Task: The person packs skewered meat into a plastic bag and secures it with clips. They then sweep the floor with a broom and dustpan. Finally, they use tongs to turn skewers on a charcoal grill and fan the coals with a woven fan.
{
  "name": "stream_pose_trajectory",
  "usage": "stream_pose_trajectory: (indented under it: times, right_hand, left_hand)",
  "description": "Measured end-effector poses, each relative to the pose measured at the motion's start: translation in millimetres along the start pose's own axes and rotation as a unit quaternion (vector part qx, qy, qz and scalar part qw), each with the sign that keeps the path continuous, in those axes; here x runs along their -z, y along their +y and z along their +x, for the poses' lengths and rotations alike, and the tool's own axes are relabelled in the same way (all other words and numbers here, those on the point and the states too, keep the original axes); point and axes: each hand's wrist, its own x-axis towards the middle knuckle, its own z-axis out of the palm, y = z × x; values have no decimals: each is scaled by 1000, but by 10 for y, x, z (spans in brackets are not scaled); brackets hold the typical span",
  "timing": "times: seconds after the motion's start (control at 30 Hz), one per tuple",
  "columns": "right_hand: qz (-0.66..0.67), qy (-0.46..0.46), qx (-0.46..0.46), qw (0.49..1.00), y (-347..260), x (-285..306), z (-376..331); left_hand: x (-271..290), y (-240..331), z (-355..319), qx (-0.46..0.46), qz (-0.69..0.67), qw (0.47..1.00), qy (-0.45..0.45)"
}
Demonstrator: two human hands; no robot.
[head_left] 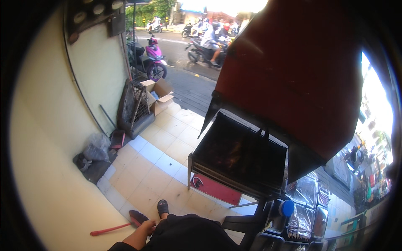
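Note:
My left hand [145, 230] hangs low beside my dark clothing, its fingers curled. Whether anything is inside them is hidden. Just past it in the picture is a broom [138, 217] with dark bristles and a red handle pointing left along the wall; I cannot tell if hand and broom touch. My right hand is out of view. To the front right stands a grill stand [238, 150] with a black bed on metal legs, a faint orange glow in it. Above it hangs a large dark red hood [297, 71].
Left along the wall are a red dustpan [117, 139], plastic bags [97, 147], a sooty metal frame [135, 111] and an open cardboard box [158, 95]. Trays [302, 219] of skewers and a blue-lidded container [286, 208] stand at right. Beyond, motorbikes [154, 56] line the street.

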Motion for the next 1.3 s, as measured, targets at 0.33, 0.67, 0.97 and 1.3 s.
stream_pose_trajectory:
  times: [0.33, 0.67, 0.97, 1.3]
  right_hand:
    - [379, -298, 376, 791, -3043, 778, 550]
    - [251, -385, 708, 536, -5751, 2133, -1036]
    - [219, -483, 817, 227, -6490, 3654, -2928]
    - [35, -744, 628, 224, -6791, 3458, -3930]
  left_hand:
    - [2033, -608, -759, -56, -576, 742, 339]
    - [2114, -387, -818, -96, -600, 727, 320]
    - [2105, -409, -629, -19, -501, 682, 533]
    - [2009, -321, -937, -154, -152, 722, 657]
